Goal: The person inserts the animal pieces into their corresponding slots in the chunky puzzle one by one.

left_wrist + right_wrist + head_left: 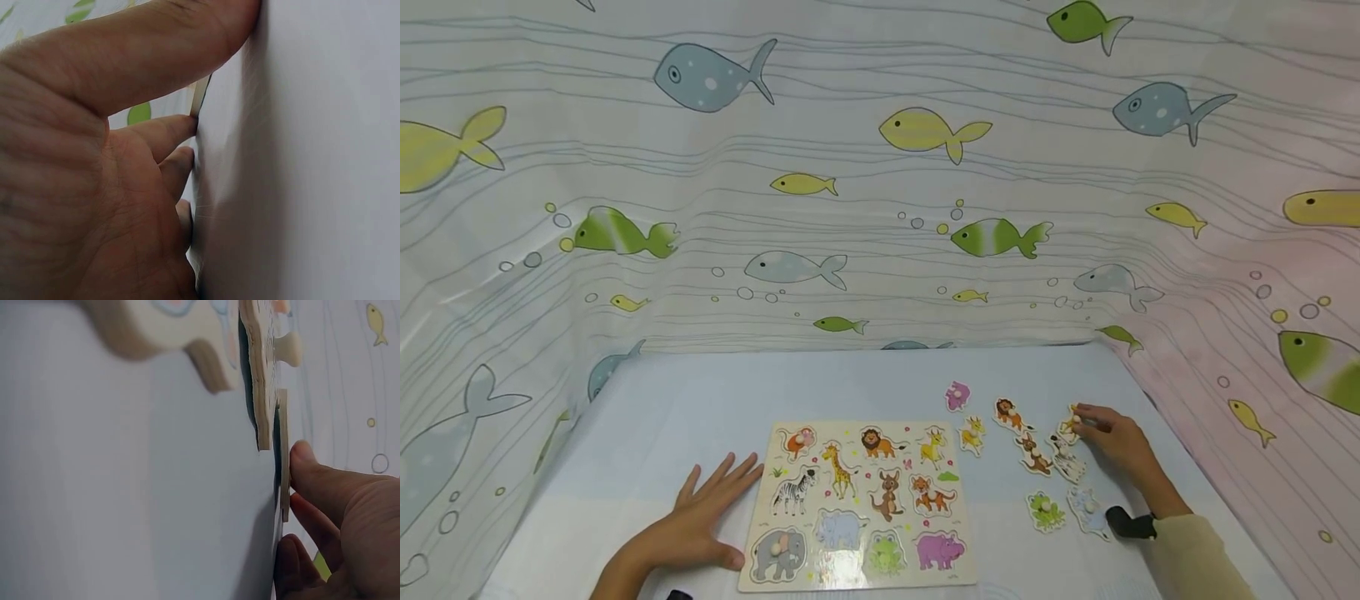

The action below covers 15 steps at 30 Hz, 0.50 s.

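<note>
"What does the head view show?"

"The right hand (1122, 446) pinches the yellow piece (1067, 428) between thumb and finger, right of the puzzle board (865, 583), just beside the zebra piece (1067, 461). Picking up seems the step in hand; the next move calls for lifting clear of that neighbour, with open table (1000, 500) leftward."

"Left wrist?"

"The left hand (119, 187) has its fingers apart, one tip touching the board's edge."

"Right wrist?"

"Thumb and finger clamp the piece; whether it rests on the table cannot be told."

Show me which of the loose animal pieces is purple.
The hippo piece, just beyond the upper right corner of the puzzle board. It lies highest in the head view; no other loose piece is purple.
</note>
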Tool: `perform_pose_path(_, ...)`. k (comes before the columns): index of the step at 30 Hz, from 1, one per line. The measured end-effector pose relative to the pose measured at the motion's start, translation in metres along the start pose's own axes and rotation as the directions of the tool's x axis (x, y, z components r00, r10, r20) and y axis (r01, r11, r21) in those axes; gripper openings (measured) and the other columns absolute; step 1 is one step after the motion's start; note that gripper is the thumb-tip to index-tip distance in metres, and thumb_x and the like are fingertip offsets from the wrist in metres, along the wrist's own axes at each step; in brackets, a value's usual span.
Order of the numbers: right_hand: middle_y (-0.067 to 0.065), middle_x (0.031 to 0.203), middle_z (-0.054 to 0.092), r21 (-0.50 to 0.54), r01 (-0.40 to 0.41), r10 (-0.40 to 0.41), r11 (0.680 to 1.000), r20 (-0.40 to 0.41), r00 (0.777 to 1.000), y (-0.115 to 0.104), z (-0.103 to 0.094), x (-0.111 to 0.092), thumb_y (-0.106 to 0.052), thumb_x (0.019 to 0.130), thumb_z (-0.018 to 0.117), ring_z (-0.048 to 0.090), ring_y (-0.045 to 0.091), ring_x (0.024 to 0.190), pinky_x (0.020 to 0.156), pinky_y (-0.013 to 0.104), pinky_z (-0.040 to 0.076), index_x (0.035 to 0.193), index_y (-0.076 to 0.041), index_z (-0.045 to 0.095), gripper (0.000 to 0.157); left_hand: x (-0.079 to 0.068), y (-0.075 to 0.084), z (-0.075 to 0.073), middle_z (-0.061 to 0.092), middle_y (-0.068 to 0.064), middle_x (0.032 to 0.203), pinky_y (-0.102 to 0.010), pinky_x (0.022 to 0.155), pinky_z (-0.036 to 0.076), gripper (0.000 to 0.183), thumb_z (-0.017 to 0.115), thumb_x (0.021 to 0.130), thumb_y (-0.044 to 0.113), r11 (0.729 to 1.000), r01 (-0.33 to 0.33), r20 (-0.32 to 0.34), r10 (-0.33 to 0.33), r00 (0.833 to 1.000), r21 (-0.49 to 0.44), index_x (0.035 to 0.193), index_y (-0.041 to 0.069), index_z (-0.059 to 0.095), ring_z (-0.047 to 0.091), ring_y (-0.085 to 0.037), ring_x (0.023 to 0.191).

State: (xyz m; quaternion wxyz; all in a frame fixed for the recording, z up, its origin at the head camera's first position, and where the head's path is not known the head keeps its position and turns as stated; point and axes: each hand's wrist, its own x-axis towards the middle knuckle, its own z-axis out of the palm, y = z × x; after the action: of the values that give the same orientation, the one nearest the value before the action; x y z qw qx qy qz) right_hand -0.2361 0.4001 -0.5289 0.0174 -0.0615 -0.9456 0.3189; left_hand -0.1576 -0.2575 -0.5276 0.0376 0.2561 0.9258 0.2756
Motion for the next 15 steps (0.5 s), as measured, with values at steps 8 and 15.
perform_pose_path(8,0.015,0.134,0.053,-0.032,0.004,-0.006,0.999,-0.056,0.998,0.001,0.0045,0.0018,-0.04,0.086,0.063,0.048,0.042,0.12,0.091,0.056,0.042,0.123,-0.007,0.061,0.049,-0.0002,0.0002,0.0004,0.025,-0.013,0.153,-0.055,0.108,-0.022,0.114,0.075,0.051,0.06,1.0,-0.001,0.004,0.001,1.0,-0.001,0.147,0.02,0.028,0.008,-0.044,0.142)
perform_pose_path(15,0.016,0.13,0.057,-0.046,0.003,-0.008,0.999,-0.103,0.995,-0.002,0.0063,0.0035,-0.034,0.086,0.065,0.051,0.041,0.116,0.089,0.055,0.043,0.118,-0.005,0.063,0.043,-0.0001,0.0008,-0.0003,0.025,-0.015,0.153,-0.055,0.108,-0.022,0.113,0.075,0.052,0.059,1.0,-0.026,-0.007,0.026,1.0,0.0,0.147,0.019,0.029,0.001,-0.032,0.146)
